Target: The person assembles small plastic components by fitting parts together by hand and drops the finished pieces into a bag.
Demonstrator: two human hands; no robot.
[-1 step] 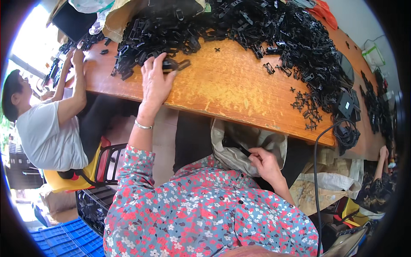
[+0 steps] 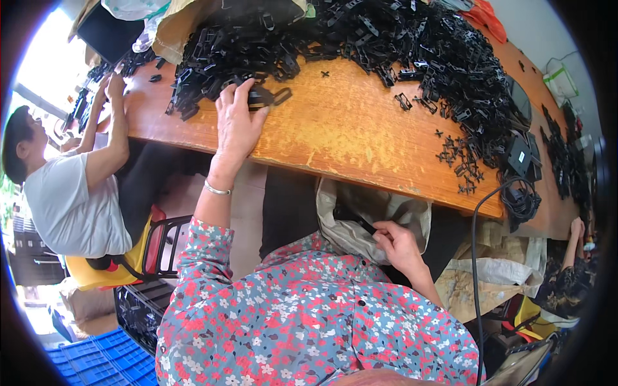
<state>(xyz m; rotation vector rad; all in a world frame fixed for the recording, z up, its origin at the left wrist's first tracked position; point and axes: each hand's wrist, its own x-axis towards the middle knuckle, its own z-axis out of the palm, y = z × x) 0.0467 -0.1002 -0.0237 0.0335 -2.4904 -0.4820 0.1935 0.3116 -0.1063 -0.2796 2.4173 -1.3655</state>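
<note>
1. Head view: your left hand [image 2: 237, 122] lies flat on the table [image 2: 347, 138], fingers spread and slightly curled over a black clip [image 2: 265, 98] at the near edge of the pile [image 2: 360, 45]. The fingers rest on the clip; they are not clamped round it.
2. Your right hand [image 2: 396, 248] is below the table edge, at the mouth of a grey bag [image 2: 360, 212]. Thumb and fingers are pinched together on a thin black part [image 2: 365, 225]; its full shape is hidden by the bag folds.
3. Location of the work: the clips are heaped along the far side of the table, with strays scattered to the right, including small cross-shaped bits [image 2: 450, 151].
4. Handling judgement: the clips look like moulded plastic frames, so expect them to be light and stiff, with smooth faces. They probably interlock in the heap; a pull on one may drag its neighbours.
5. Where to take hold: grip a single clip by one bar of its open frame, thumb on top and forefinger through the opening. Lift it clear before sliding it towards you.
6. Risk: the table edge is near your left wrist, which wears a bracelet [image 2: 217, 189]; loose clips could slip over the edge.
7. Bag: soft and slack; its mouth may close unless held open.
8. Nearby: another person [image 2: 71, 193] works at the far left end; a black cable [image 2: 476, 257] hangs on the right.
</note>
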